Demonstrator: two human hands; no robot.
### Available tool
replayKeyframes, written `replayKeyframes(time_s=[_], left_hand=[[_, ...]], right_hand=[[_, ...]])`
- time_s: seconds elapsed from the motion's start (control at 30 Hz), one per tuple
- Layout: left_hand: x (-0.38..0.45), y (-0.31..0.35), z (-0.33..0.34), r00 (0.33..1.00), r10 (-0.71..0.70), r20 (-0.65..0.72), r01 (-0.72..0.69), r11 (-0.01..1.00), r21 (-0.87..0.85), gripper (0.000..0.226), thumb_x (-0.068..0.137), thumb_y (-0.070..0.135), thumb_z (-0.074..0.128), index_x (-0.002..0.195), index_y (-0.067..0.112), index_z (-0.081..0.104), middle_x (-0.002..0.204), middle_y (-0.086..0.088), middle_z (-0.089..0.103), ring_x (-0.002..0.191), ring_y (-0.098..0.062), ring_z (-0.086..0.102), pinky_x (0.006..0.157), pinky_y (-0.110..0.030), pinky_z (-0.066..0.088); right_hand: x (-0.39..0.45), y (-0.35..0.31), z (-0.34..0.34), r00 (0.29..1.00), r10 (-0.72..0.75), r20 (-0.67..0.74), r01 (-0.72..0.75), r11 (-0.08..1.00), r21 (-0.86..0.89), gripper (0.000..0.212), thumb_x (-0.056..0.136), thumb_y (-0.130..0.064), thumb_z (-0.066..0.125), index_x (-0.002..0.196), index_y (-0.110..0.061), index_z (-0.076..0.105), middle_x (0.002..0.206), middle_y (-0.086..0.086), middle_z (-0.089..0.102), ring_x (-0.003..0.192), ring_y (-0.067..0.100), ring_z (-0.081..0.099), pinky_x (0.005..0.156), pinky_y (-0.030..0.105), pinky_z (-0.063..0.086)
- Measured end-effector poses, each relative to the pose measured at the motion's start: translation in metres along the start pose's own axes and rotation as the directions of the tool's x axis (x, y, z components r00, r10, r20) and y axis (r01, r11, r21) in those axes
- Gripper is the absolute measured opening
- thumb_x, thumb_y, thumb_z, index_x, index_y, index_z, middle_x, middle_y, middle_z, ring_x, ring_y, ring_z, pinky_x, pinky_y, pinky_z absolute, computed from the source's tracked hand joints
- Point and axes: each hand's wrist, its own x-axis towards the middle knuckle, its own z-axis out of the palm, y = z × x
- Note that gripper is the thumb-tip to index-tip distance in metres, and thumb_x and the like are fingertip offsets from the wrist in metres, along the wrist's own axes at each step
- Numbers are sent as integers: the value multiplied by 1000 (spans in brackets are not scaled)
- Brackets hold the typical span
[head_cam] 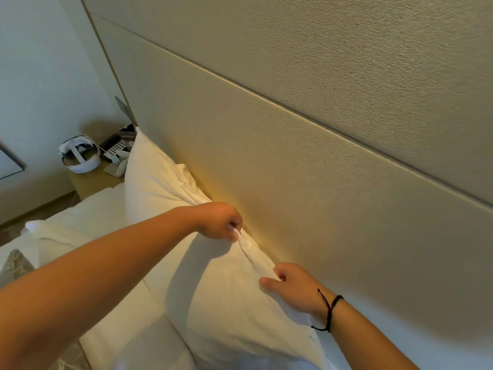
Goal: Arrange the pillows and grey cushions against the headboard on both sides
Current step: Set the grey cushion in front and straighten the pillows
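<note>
The headboard (306,84), filling the frame from 12 to 3 o'clock, looks like matt, finely grained beige fabric with thin seams. The pillow (213,289) at 6 o'clock is smooth white cloth, creased along its top edge. At 9 o'clock the nightstand (90,180) looks like pale matt wood.

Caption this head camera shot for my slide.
Both hands, left hand and right hand, pinch a white pillow's top edge against the headboard.
</note>
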Motion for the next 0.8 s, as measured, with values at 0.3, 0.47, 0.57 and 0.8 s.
replayKeyframes(time_s=[0.3,0.47,0.57,0.8], left_hand=[[-7,-24,-6,996,19,-82,26,856,517,19,98,38,49,114,28,53,115,1,66,110,-24,55,112,-45,24],[-8,-34,-18,957,102,-271,95,774,626,26,98,43,50,114,31,66,110,8,65,104,-19,50,96,-37,33],[-1,-32,-18,898,161,-409,139,779,612,23,97,42,52,107,30,68,101,9,62,97,-18,48,85,-35,34],[15,-44,-17,880,36,-474,227,844,485,25,99,36,48,111,27,68,112,4,61,99,-21,48,73,-34,40]], right_hand=[[-24,-4,-11,995,-92,-29,79,954,-290,39,97,-41,49,69,-18,34,69,-1,34,60,16,29,56,29,28],[-37,1,-14,948,-147,-282,17,908,-418,34,102,-37,38,73,-18,40,63,-3,44,56,17,41,52,31,32],[-39,5,-12,904,-224,-365,-51,790,-611,27,103,-28,37,77,-20,38,57,-7,38,52,19,43,44,29,26],[-2,-4,-8,925,-166,-341,-146,675,-723,13,93,-7,52,98,-16,60,84,1,68,62,18,59,55,27,43]])
